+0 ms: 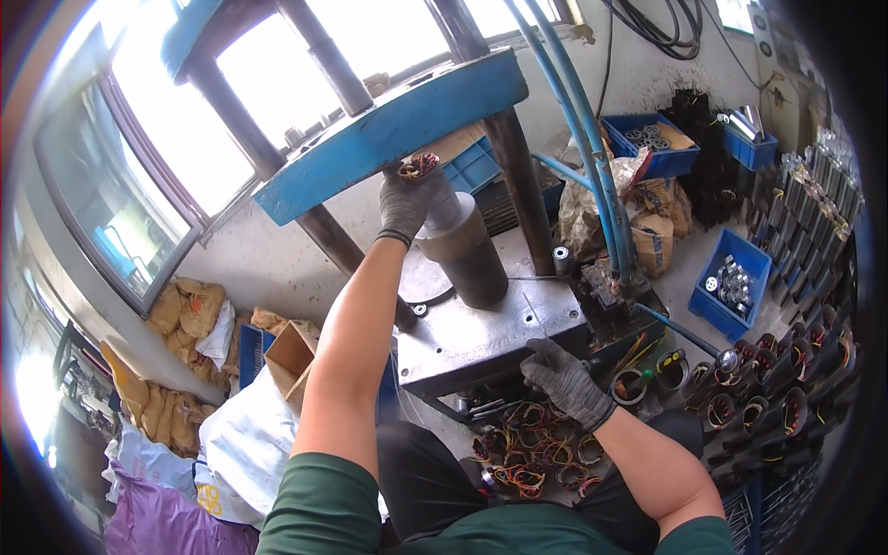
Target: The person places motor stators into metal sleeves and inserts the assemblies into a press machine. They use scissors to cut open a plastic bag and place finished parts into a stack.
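My left hand [404,208], in a grey glove, is closed on a wound stator [419,166] with red, yellow and dark wires at its top. It holds the stator under the press's blue crossbeam [393,125], next to the upper end of a thick steel cylinder [467,259]. The cylinder stands on the metal press table [472,347]; the glove hides where stator and cylinder meet. My right hand [564,384], also gloved, hovers by the table's front right corner, fingers loosely bent and partly apart, with nothing visible in them.
Wired stators [536,449] lie below the press table, between my legs. Dark tubes with wires [795,412] are stacked at the right. Blue bins [731,282] of metal parts stand at the right. Blue hoses [592,139] hang beside the press. Sacks [245,435] and cardboard lie at the left.
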The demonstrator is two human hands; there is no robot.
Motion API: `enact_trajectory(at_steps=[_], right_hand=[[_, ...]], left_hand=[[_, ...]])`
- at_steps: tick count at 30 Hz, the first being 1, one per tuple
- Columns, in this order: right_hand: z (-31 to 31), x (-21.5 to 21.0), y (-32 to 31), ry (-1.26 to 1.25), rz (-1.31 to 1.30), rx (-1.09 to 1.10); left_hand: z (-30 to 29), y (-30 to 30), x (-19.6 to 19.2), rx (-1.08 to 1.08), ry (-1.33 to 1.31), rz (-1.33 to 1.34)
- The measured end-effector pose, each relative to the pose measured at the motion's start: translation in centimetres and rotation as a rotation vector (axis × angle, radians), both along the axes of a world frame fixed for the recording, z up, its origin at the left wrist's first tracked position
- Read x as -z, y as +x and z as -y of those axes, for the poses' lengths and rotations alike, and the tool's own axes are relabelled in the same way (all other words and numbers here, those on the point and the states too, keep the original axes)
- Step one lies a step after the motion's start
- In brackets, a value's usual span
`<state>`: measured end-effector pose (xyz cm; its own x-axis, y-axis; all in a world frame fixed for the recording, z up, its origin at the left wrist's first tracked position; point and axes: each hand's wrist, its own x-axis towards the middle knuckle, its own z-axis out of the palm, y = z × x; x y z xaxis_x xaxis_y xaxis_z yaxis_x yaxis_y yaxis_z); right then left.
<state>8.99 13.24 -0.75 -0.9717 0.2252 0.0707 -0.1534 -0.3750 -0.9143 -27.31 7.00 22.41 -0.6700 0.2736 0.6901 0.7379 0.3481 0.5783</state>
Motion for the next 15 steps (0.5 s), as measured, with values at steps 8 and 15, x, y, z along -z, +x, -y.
enact_trajectory(at_steps=[8,15], right_hand=[[-0.7,-0.3,1.4,0.044,0.033,0.006],[-1.4,0.4,2.6,0.057,-0.015,0.05]], left_hand=[[-0.6,-5.0,2.4,0.06,0.14,-0.06],[-1.3,-0.3,1.8,-0.021,-0.147,-0.052]])
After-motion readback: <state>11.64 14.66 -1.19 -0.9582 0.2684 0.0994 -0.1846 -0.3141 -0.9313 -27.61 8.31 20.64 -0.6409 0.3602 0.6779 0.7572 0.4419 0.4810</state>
